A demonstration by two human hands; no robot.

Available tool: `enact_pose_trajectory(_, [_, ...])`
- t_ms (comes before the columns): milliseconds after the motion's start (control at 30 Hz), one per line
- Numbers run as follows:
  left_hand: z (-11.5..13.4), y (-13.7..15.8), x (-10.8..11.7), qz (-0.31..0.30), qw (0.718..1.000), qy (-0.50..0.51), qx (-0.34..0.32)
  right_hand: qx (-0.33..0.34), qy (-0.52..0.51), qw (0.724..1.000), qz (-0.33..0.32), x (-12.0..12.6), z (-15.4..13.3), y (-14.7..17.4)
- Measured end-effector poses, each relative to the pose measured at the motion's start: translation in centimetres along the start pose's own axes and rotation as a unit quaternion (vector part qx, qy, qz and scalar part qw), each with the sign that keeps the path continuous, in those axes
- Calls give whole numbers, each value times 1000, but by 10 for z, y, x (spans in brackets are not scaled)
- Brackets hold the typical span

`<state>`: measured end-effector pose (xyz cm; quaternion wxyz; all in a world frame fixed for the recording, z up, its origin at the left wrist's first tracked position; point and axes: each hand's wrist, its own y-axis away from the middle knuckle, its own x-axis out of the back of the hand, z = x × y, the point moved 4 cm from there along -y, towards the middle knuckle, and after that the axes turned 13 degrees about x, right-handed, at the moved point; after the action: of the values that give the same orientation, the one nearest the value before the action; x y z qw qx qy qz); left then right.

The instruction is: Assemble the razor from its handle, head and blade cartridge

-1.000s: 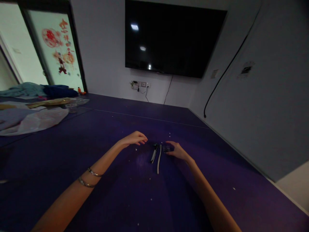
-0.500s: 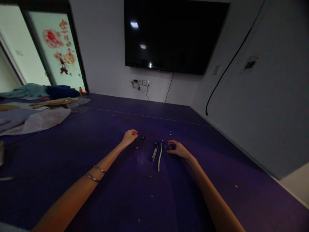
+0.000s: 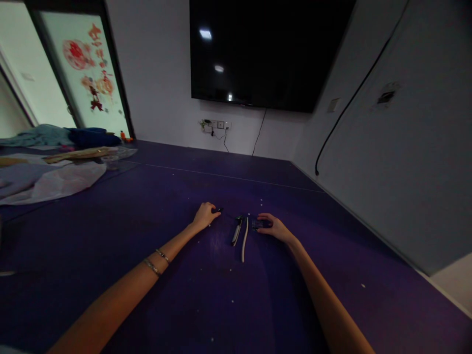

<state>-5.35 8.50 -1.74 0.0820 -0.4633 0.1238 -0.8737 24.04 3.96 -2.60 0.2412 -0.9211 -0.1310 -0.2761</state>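
Observation:
My left hand (image 3: 205, 216), at the end of an arm with two bracelets, has its thumb and fingers about one end of a small black object (image 3: 218, 210) lying on the purple surface. My right hand (image 3: 275, 228) holds a small see-through box (image 3: 257, 224) between thumb and fingers, resting on the surface. Between the hands lies a slim tool with pale handles and a dark head (image 3: 237, 231), its exact kind unclear. Just right of it is a thin white strip (image 3: 245, 240), slightly curved.
The purple surface (image 3: 177, 305) carries scattered white specks. Plastic sheeting (image 3: 70, 179) and folded cloths (image 3: 92, 137) lie at the far left. A wall-mounted television (image 3: 265, 54) hangs ahead, above wall sockets (image 3: 217, 125). A black cable (image 3: 342, 110) runs down the right wall.
My left hand has moved right and its fingers have reached the small black object. My right hand stays at the see-through box. The view has shifted slightly.

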Motion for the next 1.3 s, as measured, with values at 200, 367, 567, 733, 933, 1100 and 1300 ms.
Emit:
enact_pose_trajectory(200, [8, -2, -9, 11, 1000, -19, -21, -12, -21, 999, 21, 3, -1, 0])
enact_pose_trajectory(367, [9, -3, -9, 22, 999, -30, -16, -12, -30, 999, 31, 2, -6, 1])
enact_pose_trajectory(567, [8, -2, -7, 22, 999, -29, -15, -16, -36, 998, 38, 2, -6, 1])
enact_pose_trajectory(733, [7, -4, -8, 25, 999, -19, -15, -20, -46, 998, 46, 3, -3, 1])
enact_pose_trajectory(933, [9, -5, 1, 48, 999, 12, -20, -25, -137, 985, 104, 6, 1, -3])
enact_pose_trajectory(1100, [37, 3, 21, 87, 990, 82, -69, -24, -102, 962, 252, 24, -22, -10])
enact_pose_trajectory(1300, [96, 32, 63, 138, 955, 175, -194, -40, -177, 953, 242, 3, -78, -30])
